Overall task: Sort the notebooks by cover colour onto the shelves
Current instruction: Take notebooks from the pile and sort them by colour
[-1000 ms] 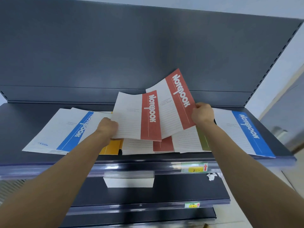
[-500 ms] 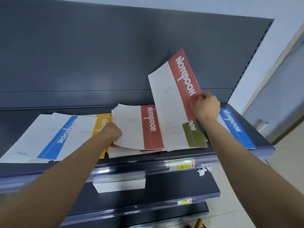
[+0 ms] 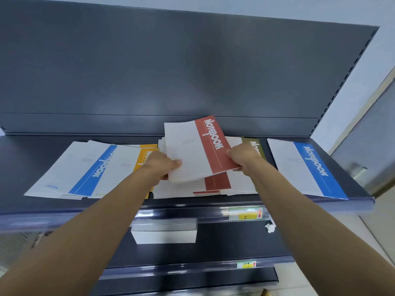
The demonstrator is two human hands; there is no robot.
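The left forearm [image 3: 96,221] and the right forearm [image 3: 310,223] are bare along their whole visible length, sleeveless to the wrists. The left grip [image 3: 159,165] and right grip [image 3: 243,155] are bare, ungloved hands.

Top shelf [image 3: 21,167], mid-sort: a stack [image 3: 192,152] of notebooks is sitting between the fingers of the left hand [image 3: 159,165] and the right hand [image 3: 243,158], each gripping one side edge. Directly beneath the fingers, a pile [image 3: 213,186] is lying on the shelf. Left of the left fingers, overlapping left notebooks [image 3: 85,169] are fanning out toward the shelf's end, the nearest running under the left wrist. Just behind the right fingers [image 3: 229,152], a tucked notebook [image 3: 255,146] is peeking from under the pile. Farther right, apart, a lone notebook [image 3: 305,167] is lying. Below the fingers, a box [image 3: 164,233] is sitting on the lower shelf [image 3: 224,242], a scrap [image 3: 269,228] to its right.
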